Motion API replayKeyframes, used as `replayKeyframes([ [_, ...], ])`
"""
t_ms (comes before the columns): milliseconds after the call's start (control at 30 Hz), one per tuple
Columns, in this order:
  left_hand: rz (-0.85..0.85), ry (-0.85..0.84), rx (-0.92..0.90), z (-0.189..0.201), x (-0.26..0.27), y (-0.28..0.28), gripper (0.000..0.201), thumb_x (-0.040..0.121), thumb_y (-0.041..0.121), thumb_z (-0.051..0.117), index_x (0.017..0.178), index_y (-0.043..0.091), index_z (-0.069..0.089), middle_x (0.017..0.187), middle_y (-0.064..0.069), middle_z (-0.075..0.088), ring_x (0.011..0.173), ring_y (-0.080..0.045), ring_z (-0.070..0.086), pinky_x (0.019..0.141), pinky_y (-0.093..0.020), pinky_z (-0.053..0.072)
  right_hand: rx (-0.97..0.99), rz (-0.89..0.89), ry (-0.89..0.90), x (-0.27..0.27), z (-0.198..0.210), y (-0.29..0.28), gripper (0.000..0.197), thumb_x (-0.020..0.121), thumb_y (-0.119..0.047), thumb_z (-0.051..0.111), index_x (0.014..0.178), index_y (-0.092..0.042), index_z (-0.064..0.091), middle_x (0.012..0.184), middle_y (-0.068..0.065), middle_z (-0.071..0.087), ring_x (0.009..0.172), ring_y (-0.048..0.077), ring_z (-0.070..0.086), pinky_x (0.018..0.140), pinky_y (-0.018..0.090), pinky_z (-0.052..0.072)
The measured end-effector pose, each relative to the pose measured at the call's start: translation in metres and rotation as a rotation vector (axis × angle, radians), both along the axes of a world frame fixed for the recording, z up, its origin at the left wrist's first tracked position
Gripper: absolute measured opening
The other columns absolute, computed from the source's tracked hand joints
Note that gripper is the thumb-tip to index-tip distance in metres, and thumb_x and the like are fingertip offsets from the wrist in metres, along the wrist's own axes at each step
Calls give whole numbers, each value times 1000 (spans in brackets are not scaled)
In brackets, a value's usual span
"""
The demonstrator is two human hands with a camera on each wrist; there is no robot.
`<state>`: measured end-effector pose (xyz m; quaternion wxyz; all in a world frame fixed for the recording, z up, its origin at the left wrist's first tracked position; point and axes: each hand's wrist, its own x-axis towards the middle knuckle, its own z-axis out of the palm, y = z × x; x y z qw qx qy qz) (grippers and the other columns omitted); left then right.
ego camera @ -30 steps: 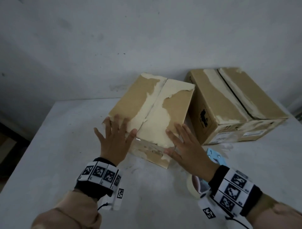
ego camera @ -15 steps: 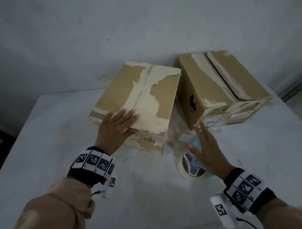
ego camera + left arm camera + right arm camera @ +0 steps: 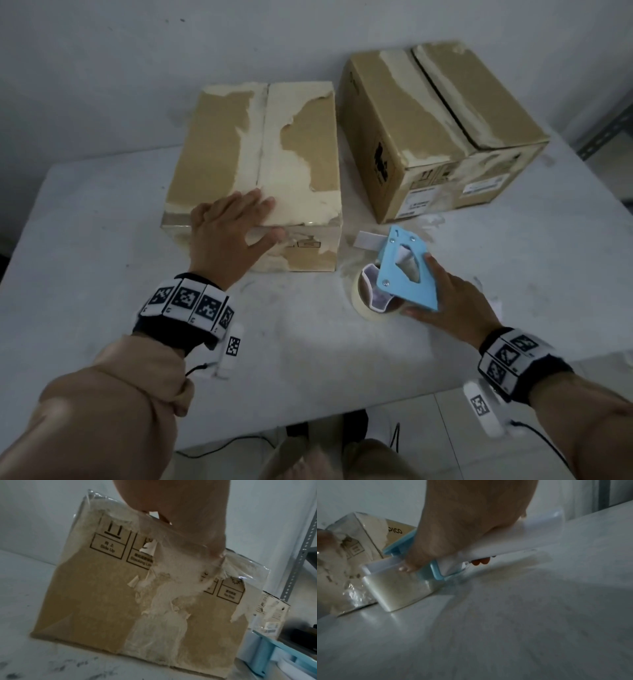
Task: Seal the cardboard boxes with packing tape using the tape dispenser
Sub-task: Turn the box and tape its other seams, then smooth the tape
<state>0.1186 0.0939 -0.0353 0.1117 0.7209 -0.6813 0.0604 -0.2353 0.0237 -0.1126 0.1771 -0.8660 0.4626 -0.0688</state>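
the right hand (image 3: 452, 301) has left the near brown cardboard box with torn pale tape scars (image 3: 260, 164) and now wraps its fingers (image 3: 479, 561) round the white handle of the light-blue plastic tape dispenser with its roll of clear tape (image 3: 400, 274), which sits tilted on the white desk (image 3: 308, 359) just beside that box's right side, toward the near edge. the left hand (image 3: 226, 233) has slid to the box's near top edge and lies flat there, fingers straight, thumb over the front face (bracing it, i'd judge). a second brown cardboard box (image 3: 442, 133) stands toward the far right corner, its top seam open. no fresh tape is on either seam, so sealing looks about to begin.
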Motion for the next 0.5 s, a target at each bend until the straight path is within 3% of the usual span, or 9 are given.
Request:
replayKeyframes([
  [133,-39,60,-53,11,-6,-1,58,86,62,37,96,17,72,101,-3,72,83,-28,65,74,-36,46,-54,-35,-76,-3,14,-1,101,60,-73,53,135,-7,38,104,19,68,84,35,68,67,43,57],
  [233,-63,109,-100,24,-5,1,68,90,60,26,79,13,73,83,-5,74,69,-27,66,63,-30,47,-26,-122,-193,-6,32,2,93,67,-71,58,132,-6,42,116,19,62,93,33,63,74,39,53],
  [333,3,225,-133,45,3,2,76,82,71,27,86,11,73,86,-9,74,75,-27,67,58,-24,42,-16,-170,-442,-7,64,7,86,71,-72,40,125,-6,48,104,13,63,81,19,62,66,26,50],
  [400,81,186,-131,57,23,-1,70,78,65,31,101,11,70,107,-9,70,96,-28,64,75,-30,43,11,-166,-638,-5,83,7,80,72,-81,33,119,-19,50,88,-3,62,73,-1,62,57,10,47],
  [433,118,152,-100,61,37,-4,69,78,63,31,110,12,66,120,-8,65,108,-28,59,87,-34,42,41,-168,-734,-2,91,5,70,71,-83,32,115,-31,50,85,-9,60,73,-5,62,55,9,48],
  [500,250,117,35,60,67,-10,66,83,61,39,130,17,51,145,-8,42,131,-29,40,106,-42,31,166,-174,-924,7,108,-1,56,72,-82,35,107,-42,52,84,-7,64,72,3,64,54,20,52],
])
